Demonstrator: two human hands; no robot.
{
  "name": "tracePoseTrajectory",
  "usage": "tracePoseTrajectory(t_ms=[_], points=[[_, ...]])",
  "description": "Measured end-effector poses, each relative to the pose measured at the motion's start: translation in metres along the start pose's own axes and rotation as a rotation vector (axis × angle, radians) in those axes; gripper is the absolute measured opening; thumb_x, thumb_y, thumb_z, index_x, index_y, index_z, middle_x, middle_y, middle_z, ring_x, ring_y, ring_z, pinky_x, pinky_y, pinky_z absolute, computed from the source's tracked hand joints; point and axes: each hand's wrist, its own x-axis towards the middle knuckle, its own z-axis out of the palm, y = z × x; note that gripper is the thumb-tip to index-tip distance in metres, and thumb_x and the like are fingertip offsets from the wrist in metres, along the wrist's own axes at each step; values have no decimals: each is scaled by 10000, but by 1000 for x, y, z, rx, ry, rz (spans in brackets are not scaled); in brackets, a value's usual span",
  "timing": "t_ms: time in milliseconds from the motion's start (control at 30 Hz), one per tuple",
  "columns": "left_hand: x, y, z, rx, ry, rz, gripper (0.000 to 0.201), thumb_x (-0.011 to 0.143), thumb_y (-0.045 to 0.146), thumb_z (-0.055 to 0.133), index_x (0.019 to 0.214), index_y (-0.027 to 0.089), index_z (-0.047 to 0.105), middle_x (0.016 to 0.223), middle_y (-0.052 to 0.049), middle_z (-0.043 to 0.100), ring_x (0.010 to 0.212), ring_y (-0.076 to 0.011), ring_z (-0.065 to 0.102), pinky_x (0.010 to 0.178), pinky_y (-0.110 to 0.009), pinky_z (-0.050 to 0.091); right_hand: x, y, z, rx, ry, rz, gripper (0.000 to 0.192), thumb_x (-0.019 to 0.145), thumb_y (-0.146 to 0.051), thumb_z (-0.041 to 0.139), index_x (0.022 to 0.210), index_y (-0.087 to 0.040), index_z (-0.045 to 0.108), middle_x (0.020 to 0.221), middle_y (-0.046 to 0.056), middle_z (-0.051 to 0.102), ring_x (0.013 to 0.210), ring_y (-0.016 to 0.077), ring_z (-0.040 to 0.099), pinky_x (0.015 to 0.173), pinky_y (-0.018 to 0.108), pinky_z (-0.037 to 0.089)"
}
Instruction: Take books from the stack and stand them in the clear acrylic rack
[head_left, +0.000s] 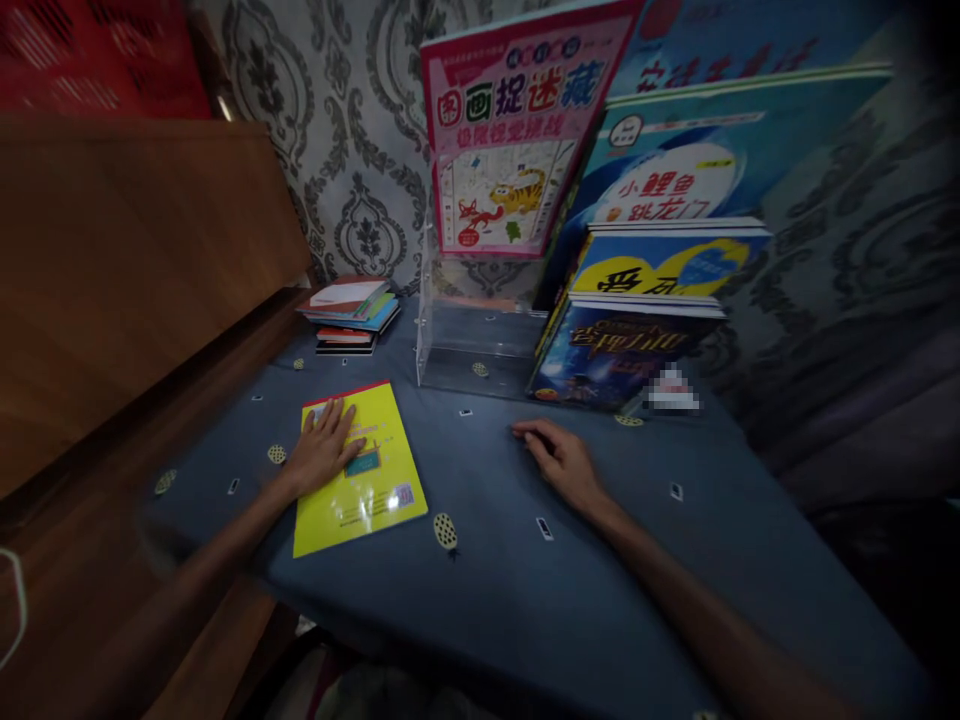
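A yellow book point(394, 455) with a red strip along its far edge lies flat on the table at left. Across its upper left part rests my left hand point(326, 447), palm down with the fingers spread. My right hand point(564, 460) lies on the blue tablecloth to the right of the book, its fingers loosely curled together with nothing visible in them. Beyond both hands stands a clear tiered book rack point(450, 370). On its left side is a pink picture book point(510, 130); the lower left tiers hold nothing.
Upright on the rack's right side stand a dark blue book point(615, 350), a yellow-and-blue book point(667, 265) and a teal book point(720, 150). A small stack of books point(351, 312) sits at the back left. Brown wooden furniture point(142, 290) borders the table's left side.
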Motion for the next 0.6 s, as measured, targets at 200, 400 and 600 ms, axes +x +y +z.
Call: tracePoseTrajectory(t_ms=[200,400,600], points=[[-7,39,5,-21,83,179,683,1017,593,268,1562,184,316,1641,-142,266,1543,-296,177,1225,-534,202,-1,1,3,-31,24,-34,271,899,-287,471,964,-212,723,926,75,756,821,231,694,670,331,521],[18,88,-2,-74,54,307,703,1015,613,271,1558,169,311,1640,-166,255,1544,-306,166,1221,-556,199,-2,-3,1,-17,15,-49,262,910,-266,472,990,-205,713,920,73,755,831,228,702,695,333,540],[42,147,-10,-153,16,396,732,1004,627,305,1557,147,308,1644,-189,221,1548,-330,127,1226,-587,159,-5,-10,-2,-48,103,-83,246,927,-233,469,1011,-211,700,994,82,750,888,237,705,758,364,570]])
